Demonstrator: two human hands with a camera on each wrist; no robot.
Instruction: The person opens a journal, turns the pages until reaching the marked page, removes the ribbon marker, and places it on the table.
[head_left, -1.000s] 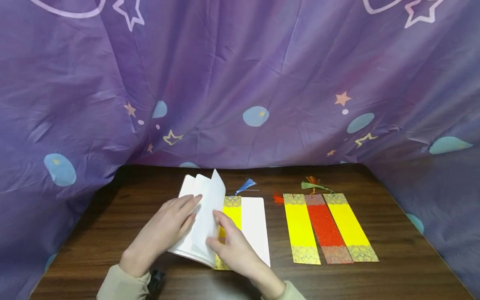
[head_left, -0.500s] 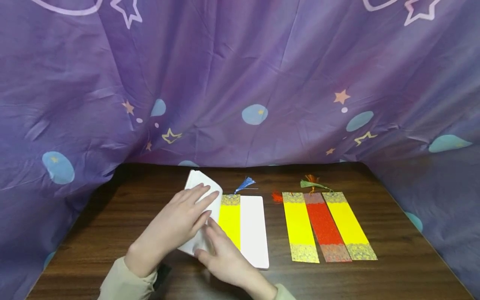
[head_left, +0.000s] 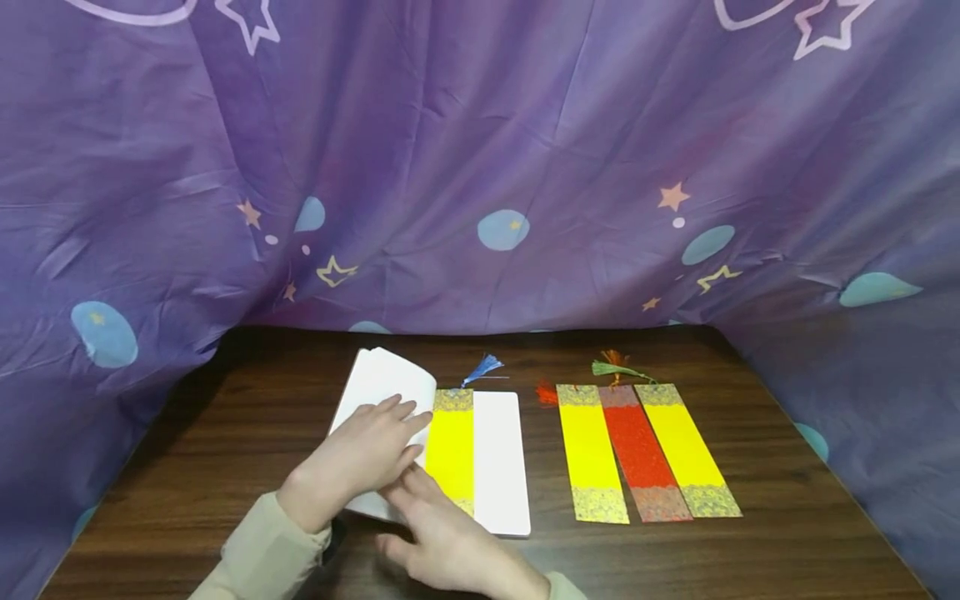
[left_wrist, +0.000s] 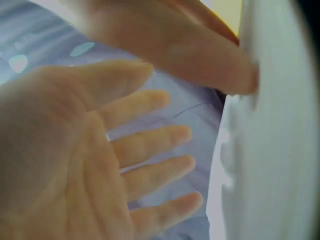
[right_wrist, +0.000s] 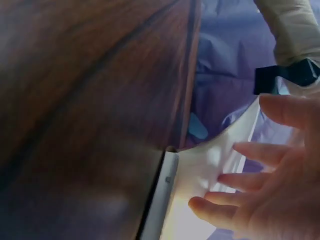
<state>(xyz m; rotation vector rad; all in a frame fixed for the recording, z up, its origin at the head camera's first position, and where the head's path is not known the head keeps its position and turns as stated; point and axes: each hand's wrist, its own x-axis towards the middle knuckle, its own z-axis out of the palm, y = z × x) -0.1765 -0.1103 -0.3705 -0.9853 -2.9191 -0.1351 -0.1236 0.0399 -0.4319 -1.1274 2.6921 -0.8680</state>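
An open notebook [head_left: 501,462] with blank white pages lies on the table in the head view. Along its inner right-hand page lies a yellow bookmark [head_left: 452,442] with patterned ends and a blue tassel [head_left: 483,369]. My left hand [head_left: 360,454] is over the left-hand pages [head_left: 386,373], its fingers straight and spread. Just below it, my right hand [head_left: 453,533] reaches to the lower part of those pages with extended fingers, partly covering the bookmark's lower end. Straight fingers also show for the left hand [left_wrist: 115,150] and the right hand [right_wrist: 265,170] in the wrist views.
Right of the notebook lie a yellow bookmark [head_left: 592,458], a red bookmark [head_left: 642,450] and another yellow bookmark [head_left: 688,450], side by side with red, orange and green tassels. A purple patterned curtain [head_left: 420,167] hangs behind the dark wooden table [head_left: 247,400].
The lifted pages have gone over to the left, uncovering more of the yellow bookmark. My right hand has moved left and down, off the page edge it held; my left hand has shifted right.
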